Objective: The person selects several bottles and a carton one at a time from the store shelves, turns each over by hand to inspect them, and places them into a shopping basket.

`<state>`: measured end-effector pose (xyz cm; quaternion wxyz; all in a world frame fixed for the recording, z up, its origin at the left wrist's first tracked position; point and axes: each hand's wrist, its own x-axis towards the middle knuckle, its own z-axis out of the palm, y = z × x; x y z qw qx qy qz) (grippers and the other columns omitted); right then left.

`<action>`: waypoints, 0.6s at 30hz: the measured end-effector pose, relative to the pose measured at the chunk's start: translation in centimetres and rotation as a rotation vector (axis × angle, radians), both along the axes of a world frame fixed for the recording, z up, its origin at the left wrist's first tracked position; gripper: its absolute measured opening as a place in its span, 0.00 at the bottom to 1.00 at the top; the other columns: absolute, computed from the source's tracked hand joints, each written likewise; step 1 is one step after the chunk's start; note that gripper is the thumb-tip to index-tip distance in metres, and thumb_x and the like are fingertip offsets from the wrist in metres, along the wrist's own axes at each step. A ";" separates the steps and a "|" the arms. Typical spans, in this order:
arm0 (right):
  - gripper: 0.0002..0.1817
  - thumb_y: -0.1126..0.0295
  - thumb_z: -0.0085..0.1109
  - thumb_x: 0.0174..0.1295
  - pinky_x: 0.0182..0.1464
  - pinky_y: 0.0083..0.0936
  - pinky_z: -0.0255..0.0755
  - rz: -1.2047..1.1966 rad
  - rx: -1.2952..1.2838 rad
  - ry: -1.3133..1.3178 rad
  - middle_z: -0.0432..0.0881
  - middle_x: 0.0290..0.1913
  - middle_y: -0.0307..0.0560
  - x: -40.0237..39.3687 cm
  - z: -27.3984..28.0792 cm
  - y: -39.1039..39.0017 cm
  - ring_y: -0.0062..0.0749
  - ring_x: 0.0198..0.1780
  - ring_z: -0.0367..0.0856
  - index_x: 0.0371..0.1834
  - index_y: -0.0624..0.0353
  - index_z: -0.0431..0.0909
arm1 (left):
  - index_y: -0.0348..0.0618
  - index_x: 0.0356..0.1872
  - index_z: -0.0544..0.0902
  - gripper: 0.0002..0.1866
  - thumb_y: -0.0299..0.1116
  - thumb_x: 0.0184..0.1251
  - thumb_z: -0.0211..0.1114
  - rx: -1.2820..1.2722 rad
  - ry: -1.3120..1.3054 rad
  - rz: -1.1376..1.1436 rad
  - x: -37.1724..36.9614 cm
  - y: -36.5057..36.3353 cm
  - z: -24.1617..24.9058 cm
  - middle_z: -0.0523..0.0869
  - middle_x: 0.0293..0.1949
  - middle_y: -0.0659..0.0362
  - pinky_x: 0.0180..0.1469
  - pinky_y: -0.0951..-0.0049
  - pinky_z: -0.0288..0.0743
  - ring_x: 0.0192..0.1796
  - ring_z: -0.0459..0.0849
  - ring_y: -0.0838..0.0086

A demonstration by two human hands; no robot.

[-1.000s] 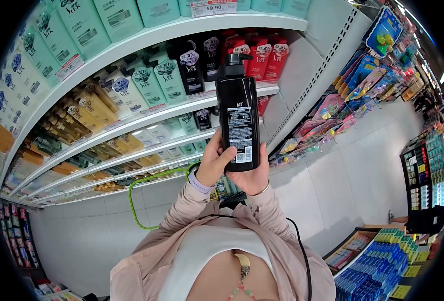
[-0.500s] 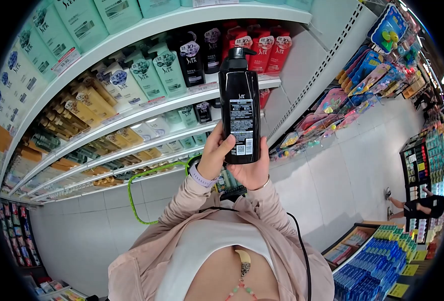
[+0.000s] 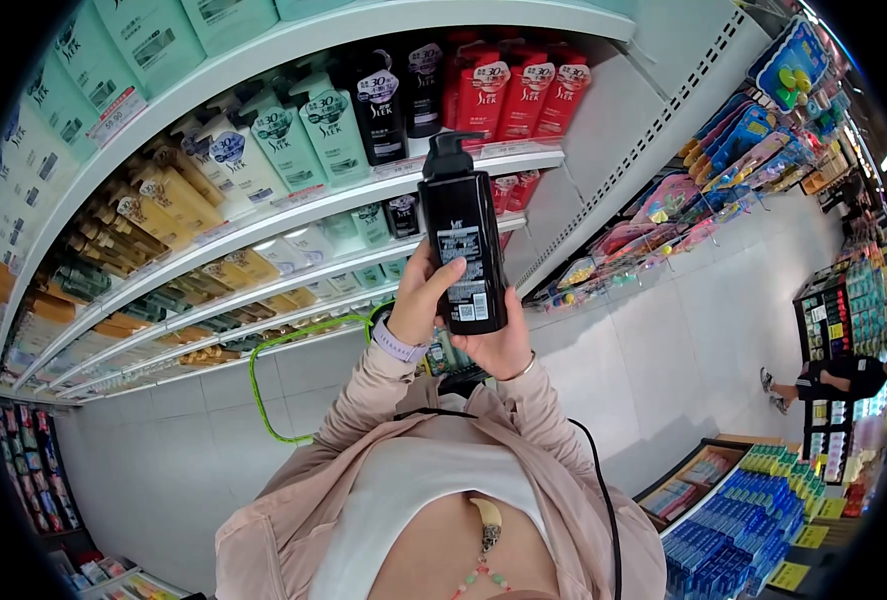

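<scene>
the bottle (image 3: pixel 475 215) tilts before the shelf (image 3: pixel 538 161): left hand (image 3: pixel 421 305) wrapped round its left side, thumb over the label (image 3: pixel 467 285); right hand (image 3: pixel 503 348) loosely curled round its base, most fingers hidden behind.

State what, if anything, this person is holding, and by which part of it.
A black pump bottle: the left hand grips its lower left side, thumb on the label; the right hand cups its bottom end.

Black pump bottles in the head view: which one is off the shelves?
The black pump bottle held by the left hand and right hand, its barcode showing. The other black bottles stand on the white shelves.
</scene>
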<state>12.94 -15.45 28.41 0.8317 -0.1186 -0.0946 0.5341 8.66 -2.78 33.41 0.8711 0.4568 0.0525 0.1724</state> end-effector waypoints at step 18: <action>0.28 0.51 0.38 0.65 0.57 0.40 0.68 0.141 -0.477 0.287 0.65 0.57 0.59 -2.6 -14.1 0.6 0.56 0.58 0.66 0.61 0.60 0.55 | 0.33 0.44 0.74 0.22 0.32 0.48 0.69 0.520 0.315 0.223 -3.2 4.3 -9.9 0.83 0.35 0.54 0.42 0.79 0.72 0.37 0.80 0.78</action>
